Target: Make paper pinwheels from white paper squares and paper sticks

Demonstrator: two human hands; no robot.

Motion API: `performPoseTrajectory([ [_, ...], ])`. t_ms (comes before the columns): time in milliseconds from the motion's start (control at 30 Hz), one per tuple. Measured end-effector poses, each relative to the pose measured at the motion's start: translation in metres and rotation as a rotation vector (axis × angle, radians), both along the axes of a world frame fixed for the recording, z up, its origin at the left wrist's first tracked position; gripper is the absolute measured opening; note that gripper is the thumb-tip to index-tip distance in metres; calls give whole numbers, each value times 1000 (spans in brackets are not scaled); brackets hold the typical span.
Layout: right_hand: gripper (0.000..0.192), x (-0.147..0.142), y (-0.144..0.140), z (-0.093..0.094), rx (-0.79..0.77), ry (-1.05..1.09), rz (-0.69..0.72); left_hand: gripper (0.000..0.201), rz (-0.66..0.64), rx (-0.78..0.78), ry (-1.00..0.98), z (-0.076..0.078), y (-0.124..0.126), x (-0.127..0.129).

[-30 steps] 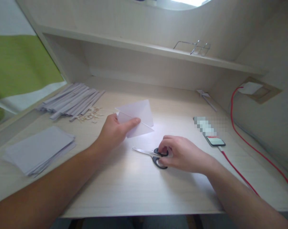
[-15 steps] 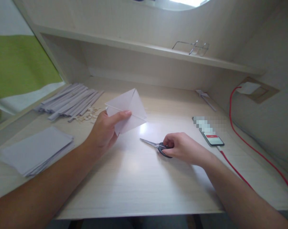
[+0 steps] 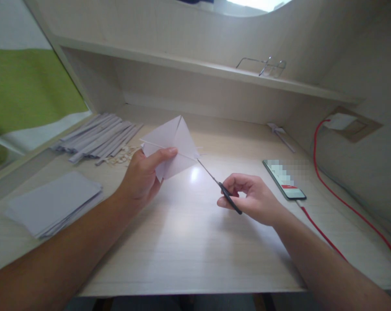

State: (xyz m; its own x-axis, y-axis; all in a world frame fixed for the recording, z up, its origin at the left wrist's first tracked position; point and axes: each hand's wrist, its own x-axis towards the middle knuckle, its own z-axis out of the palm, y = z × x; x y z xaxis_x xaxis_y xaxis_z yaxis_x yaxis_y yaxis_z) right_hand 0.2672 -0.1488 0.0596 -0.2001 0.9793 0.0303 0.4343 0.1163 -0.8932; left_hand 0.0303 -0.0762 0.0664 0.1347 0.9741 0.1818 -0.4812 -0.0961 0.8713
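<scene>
A folded white piece of paper [image 3: 179, 138] with crossing creases is pinched in my left hand [image 3: 146, 172], the thumb lying on its face. My right hand [image 3: 250, 194] grips a pair of black-handled scissors [image 3: 227, 195], raised off the desk and turned edge-on. Their blades point up and left, with the tip at or very near the paper's right corner; whether they touch I cannot tell. Part of the scissor handles is hidden by my fingers.
Long rolled paper strips [image 3: 98, 136] lie at the back left beside a small heap of pale bits [image 3: 122, 156]. A paper stack [image 3: 55, 201] sits at the left. A phone [image 3: 284, 179] with a red cable [image 3: 323, 235] lies right. A shelf [image 3: 182, 62] spans the back.
My right hand has lifted the scissors from the desk and rotated them edge-on, bringing the tip up to the paper. My left hand still holds the paper in nearly the same place.
</scene>
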Motion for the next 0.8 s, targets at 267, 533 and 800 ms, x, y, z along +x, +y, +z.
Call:
performPoseTrajectory([
  [267, 34, 0, 0, 0, 38, -32, -2, 10, -28, -20, 23, 0, -3, 1],
  [533, 35, 0, -1, 0, 38, -32, -12, 19, -5, -16, 8, -1, -1, 1],
  [800, 35, 0, -1, 0, 42, -43, -14, 19, -11, -4, 8, -2, -1, 0],
])
